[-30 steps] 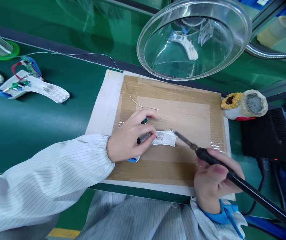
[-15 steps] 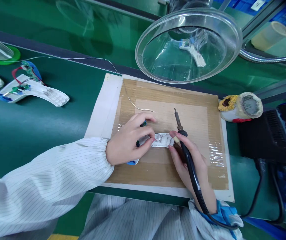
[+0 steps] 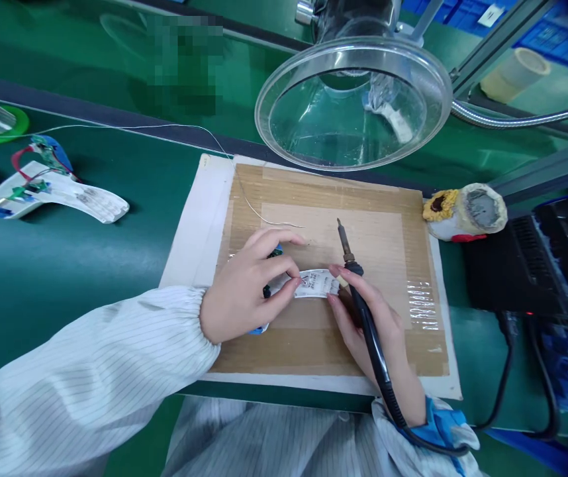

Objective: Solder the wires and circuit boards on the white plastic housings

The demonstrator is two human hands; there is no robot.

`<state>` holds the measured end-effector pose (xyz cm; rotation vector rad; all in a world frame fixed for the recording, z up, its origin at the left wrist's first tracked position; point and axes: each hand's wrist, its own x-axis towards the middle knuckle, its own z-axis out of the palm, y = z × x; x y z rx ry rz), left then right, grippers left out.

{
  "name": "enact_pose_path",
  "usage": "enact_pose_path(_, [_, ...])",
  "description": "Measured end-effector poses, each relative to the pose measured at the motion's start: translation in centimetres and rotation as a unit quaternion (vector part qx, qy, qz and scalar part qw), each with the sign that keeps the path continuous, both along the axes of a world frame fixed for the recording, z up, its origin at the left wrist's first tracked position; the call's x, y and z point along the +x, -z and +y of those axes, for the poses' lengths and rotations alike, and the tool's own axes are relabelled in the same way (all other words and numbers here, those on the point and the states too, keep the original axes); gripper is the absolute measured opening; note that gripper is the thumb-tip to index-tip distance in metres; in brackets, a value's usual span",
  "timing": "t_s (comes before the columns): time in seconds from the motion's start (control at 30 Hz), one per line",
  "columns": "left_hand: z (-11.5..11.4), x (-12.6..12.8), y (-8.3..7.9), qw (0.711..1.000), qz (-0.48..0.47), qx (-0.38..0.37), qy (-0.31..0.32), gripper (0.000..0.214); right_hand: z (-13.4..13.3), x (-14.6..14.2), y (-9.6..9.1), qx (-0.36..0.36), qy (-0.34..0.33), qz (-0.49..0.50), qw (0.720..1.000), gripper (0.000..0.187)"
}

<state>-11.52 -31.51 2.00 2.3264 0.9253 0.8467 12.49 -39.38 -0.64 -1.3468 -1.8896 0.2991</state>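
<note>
Electronics workshop. A soldering iron (image 3: pixel 374 348) sits in the right hand (image 3: pixel 388 338), a magnifier lamp (image 3: pixel 353 109) looms beyond it, and green bench matting (image 3: pixel 50 278) stretches away left.

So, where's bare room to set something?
Bare room: the upper half of the cardboard mat, above the soldering iron, and the green bench between the mat and the wired white piece. Crowded: around the left hand and right hand, and at the black unit.

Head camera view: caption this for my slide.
Left hand steadies a curved white plastic piece on a brown cardboard mat; right hand holds a black soldering iron.
</note>
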Motion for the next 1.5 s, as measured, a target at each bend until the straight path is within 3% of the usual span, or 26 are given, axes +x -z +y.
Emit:
enact_pose_path(0.17, [-0.3, 0.3, 0.3, 0.999, -0.01, -0.028, -0.014, 0.02, -0.5, 0.1, -0.1, -0.014, 0.021, 0.022, 0.999, 0.046])
enact_pose_path(0.3, [-0.1, 0.2, 0.2, 0.999, -0.001, -0.039, -0.011, 0.022, -1.8, 0.7, -0.6, 0.003, 0.083, 0.12, 0.989, 0.025])
enact_pose_path(0.47, [-0.1, 0.3, 0.3, 0.999, -0.003, -0.041, -0.009, 0.023, -2.7, 1.4, -0.7, 0.04, 0.082, 0.151, 0.984, 0.022])
enact_pose_path(0.67, [-0.2, 0.3, 0.2, 0.999, -0.002, -0.048, -0.013, 0.021, -2.6, 1.2, -1.0, -0.019, 0.069, 0.147, 0.987, 0.018])
enact_pose_path(0.73, [-0.1, 0.3, 0.3, 0.999, -0.004, -0.046, -0.012, 0.02, -2.6, 1.2, -0.9, -0.017, 0.068, 0.147, 0.987, 0.019])
enact_pose_path(0.9, [-0.1, 0.3, 0.4, 0.999, -0.01, -0.038, -0.01, 0.022, -2.2, 1.2, -0.3, 0.074, 0.111, 0.191, 0.973, 0.027])
enact_pose_path(1.0, [-0.2, 0.4, 0.4, 0.999, -0.01, -0.035, -0.012, 0.021, -1.4, 0.9, -0.2, 0.012, 0.102, 0.142, 0.985, 0.026])
enact_pose_path(1.1, [-0.3, 0.5, 0.3, 0.999, -0.007, -0.035, -0.013, 0.021, -0.5, 0.4, -0.3, -0.05, 0.027, 0.037, 0.998, 0.046])
enact_pose_path(1.23, [0.2, 0.1, 0.4, 0.999, -0.015, -0.045, 0.0, 0.017, -0.1, 0.1, -0.2, 0.0, 0.019, -0.006, 1.0, 0.055])
enact_pose_path(1.3, [0.6, -0.3, 0.3, 0.997, -0.035, -0.065, 0.01, 0.012, -0.2, 0.1, -0.1, 0.032, 0.037, -0.009, 0.999, 0.061])
enact_pose_path(1.37, [1.1, -0.9, -0.2, 0.992, -0.052, -0.115, 0.012, 0.023, -0.5, 0.2, 0.0, 0.069, 0.043, -0.011, 0.997, 0.069])
enact_pose_path(1.5, [2.6, -3.6, -2.1, 0.948, -0.015, -0.312, 0.065, 0.041, -0.9, 0.4, 0.3, 0.074, 0.024, -0.004, 0.997, 0.073])
